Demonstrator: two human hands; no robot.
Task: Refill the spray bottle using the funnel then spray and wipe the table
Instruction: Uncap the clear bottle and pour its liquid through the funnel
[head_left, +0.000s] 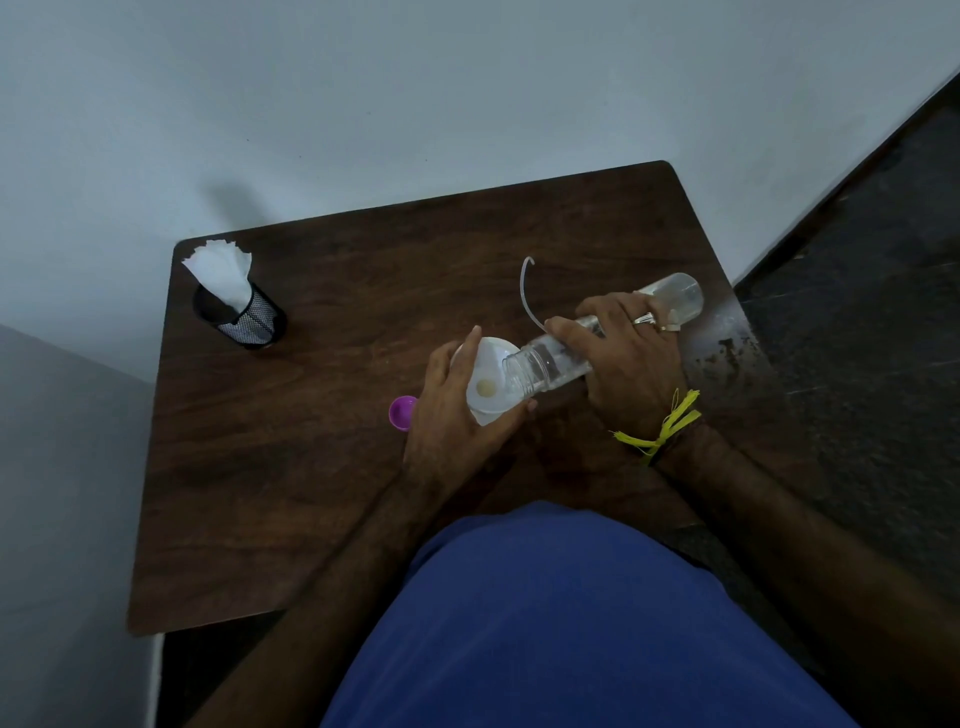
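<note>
My right hand (621, 358) grips a clear water bottle (680, 296), tipped almost flat with its open mouth over the bowl of a white funnel (488, 387). My left hand (452, 410) wraps around the funnel from the left; whatever the funnel sits in is hidden under that hand. A thin white dip tube (524, 291) curves up from behind my right hand; the spray head it belongs to is hidden. A purple cap (401, 413) lies on the dark wooden table (291, 467) just left of my left hand.
A black mesh cup holding white paper tissues (236, 306) stands at the table's far left corner. A pale wall runs behind the table. Dark floor lies to the right. My blue-clad torso covers the table's near edge.
</note>
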